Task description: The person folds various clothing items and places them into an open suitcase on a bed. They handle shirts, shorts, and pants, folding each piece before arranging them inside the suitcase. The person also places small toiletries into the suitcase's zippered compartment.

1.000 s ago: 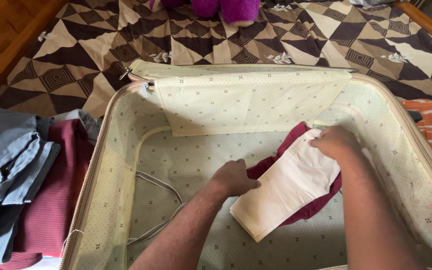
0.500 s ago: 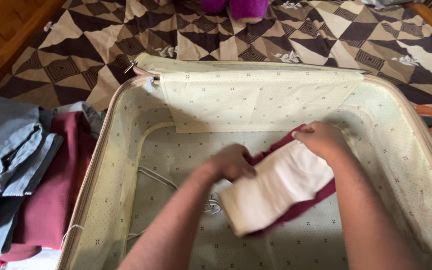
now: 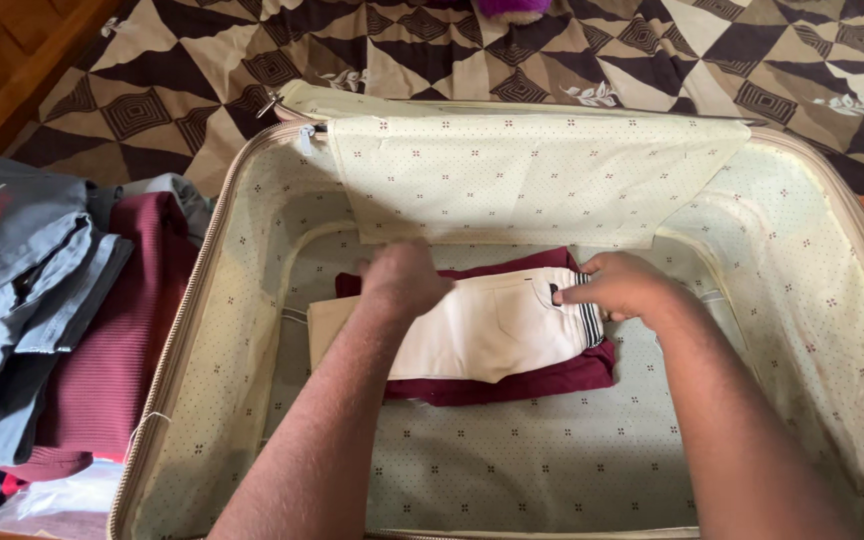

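Two hands rest on folded cream trousers (image 3: 482, 325), which lie on a maroon garment (image 3: 512, 380) inside the open suitcase (image 3: 202, 300). The left hand (image 3: 402, 280) presses flat on top, while the right hand (image 3: 617, 288) seems to pinch the waistband end, though its fingertips are partly hidden. Beside the suitcase on the left sits a pile of grey and maroon clothes (image 3: 52, 310).

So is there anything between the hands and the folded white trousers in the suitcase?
Nothing visible. The left hand and right hand both rest directly on the folded white trousers, which lie on a folded maroon garment in the open cream-lined suitcase.
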